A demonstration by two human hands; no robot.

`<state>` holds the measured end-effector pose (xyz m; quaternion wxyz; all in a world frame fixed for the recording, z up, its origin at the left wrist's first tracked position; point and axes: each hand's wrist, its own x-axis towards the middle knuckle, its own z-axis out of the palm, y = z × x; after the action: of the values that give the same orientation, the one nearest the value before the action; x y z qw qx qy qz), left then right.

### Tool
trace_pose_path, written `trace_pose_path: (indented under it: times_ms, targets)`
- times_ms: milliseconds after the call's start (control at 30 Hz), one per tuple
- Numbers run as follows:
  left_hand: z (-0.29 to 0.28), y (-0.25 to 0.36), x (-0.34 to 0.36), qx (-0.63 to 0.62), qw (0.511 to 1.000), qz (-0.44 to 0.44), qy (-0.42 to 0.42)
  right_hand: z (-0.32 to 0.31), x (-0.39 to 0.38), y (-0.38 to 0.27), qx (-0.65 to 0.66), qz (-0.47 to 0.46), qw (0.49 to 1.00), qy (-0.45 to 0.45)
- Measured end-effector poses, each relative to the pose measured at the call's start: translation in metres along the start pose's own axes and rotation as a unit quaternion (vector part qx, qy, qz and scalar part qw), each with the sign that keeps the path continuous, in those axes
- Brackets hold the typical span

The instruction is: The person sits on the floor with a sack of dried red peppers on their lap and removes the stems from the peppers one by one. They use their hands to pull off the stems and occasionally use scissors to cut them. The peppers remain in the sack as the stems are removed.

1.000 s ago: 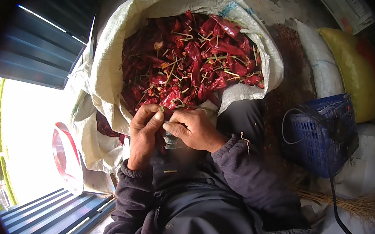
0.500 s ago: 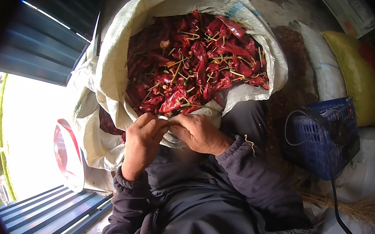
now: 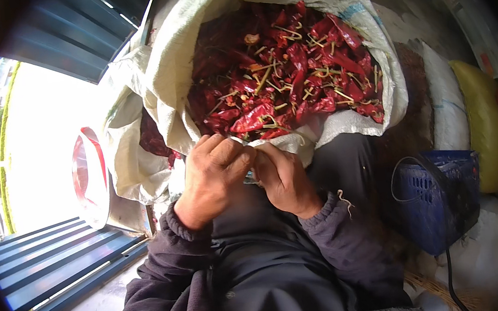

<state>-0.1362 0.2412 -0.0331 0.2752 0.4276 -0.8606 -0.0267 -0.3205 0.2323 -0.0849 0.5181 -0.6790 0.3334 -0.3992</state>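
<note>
Meeting at the fingertips, the left hand and the right hand were held with their fingers curled inward; whether anything was pinched between them could not be told, since the tips were mostly hidden. Dried red chili peppers, many with pale stems, were heaped just beyond both hands inside a white woven sack. More chilies were exposed in a second woven sack, left of the left hand. A pale curled strand was caught at the cuff below the right hand. A blue plastic crate was placed well to that hand's right, with a yellow sack set beyond it.
</note>
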Motion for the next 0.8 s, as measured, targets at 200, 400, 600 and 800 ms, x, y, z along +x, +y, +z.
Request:
trace_pose_path:
  times_ms: [200, 400, 600, 800]
  targets:
    - [-0.001, 0.010, -0.013, -0.013, 1.000, -0.019, -0.010, 0.011, -0.013, 0.007, -0.117, -0.074, 0.990, 0.040]
    - [-0.013, 0.035, -0.043, -0.287, 0.946, -0.150, -0.010, 0.017, -0.013, 0.002, 0.079, 0.181, 0.980, 0.012]
    - [-0.029, 0.002, -0.073, -0.347, 0.750, -0.520, 0.215, 0.005, -0.030, 0.009, -0.026, 0.064, 0.987, -0.142]
    - [-0.030, -0.117, -0.140, 0.173, 0.816, -0.511, 0.209, 0.013, -0.043, 0.024, -0.153, 0.047, 0.968, -0.193]
